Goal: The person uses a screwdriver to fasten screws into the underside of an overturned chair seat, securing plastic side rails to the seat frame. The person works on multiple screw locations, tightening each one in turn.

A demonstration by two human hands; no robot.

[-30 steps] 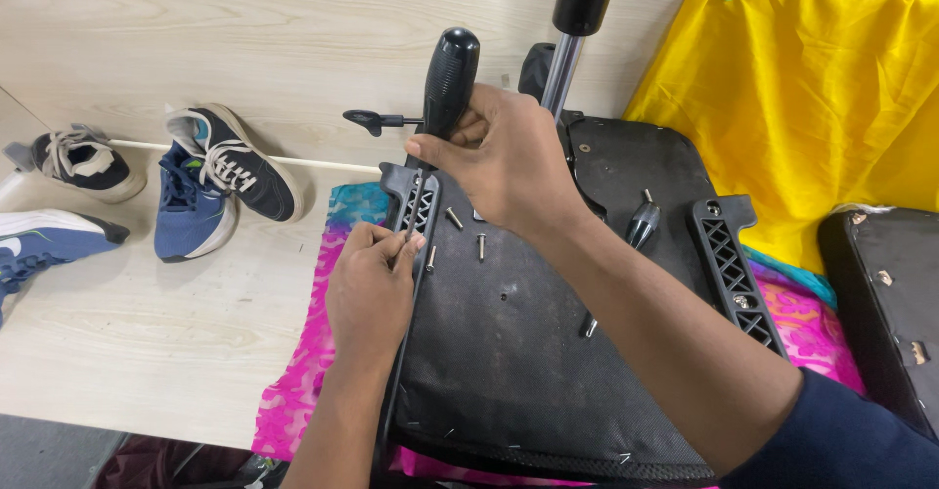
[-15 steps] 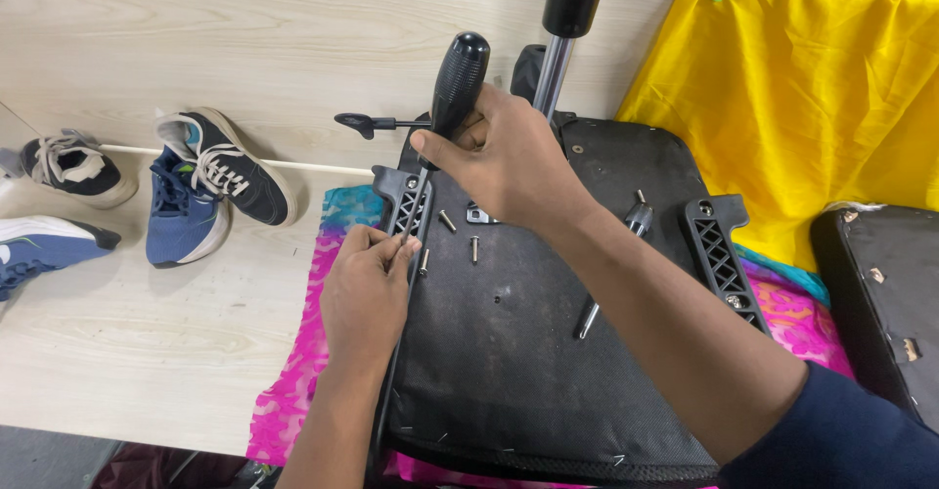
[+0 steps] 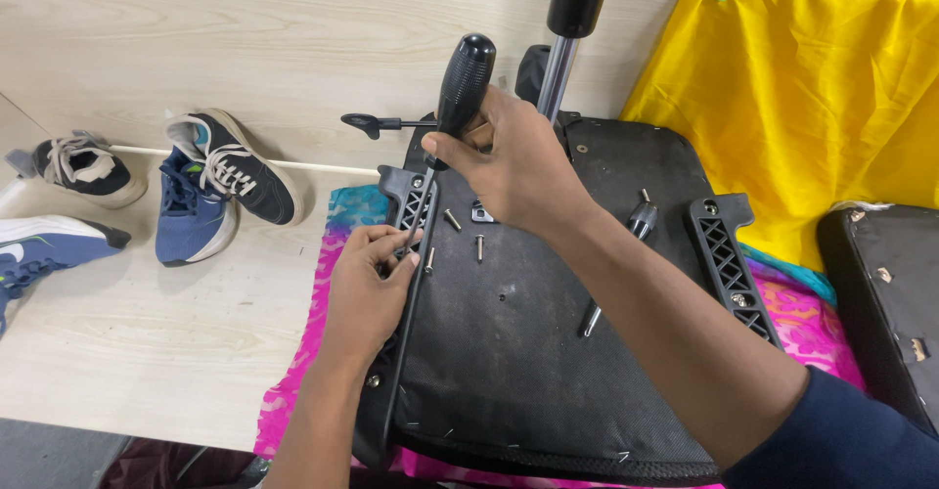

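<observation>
Right hand (image 3: 518, 171) clamped around the black handle of a screwdriver (image 3: 462, 88), fingers curled tight about its lower half, thumb side toward the camera, shaft running down and left from the fist. Left hand (image 3: 367, 288) just below, fingertips (image 3: 401, 246) pinched together at the shaft's lower end, right where the tip meets the left black plastic bracket (image 3: 409, 200) of an upturned black seat base (image 3: 518, 352); whether a screw sits between those fingertips, cannot tell. Just right of the pinching fingers, three loose screws (image 3: 452, 220) lying on the base's black fabric, near but apart from one another. Farther right, beyond the right forearm, a second tool (image 3: 641, 220) with a thin shaft resting on the fabric, and past it the matching right bracket (image 3: 729, 259). Above the right fist, a chrome gas cylinder (image 3: 559, 68) standing up with a black top. Under the base, a pink patterned cloth (image 3: 323, 352); far right, a yellow cloth (image 3: 812, 108). Well left of both hands, sneakers (image 3: 210, 186) on the pale wood floor (image 3: 117, 333).
</observation>
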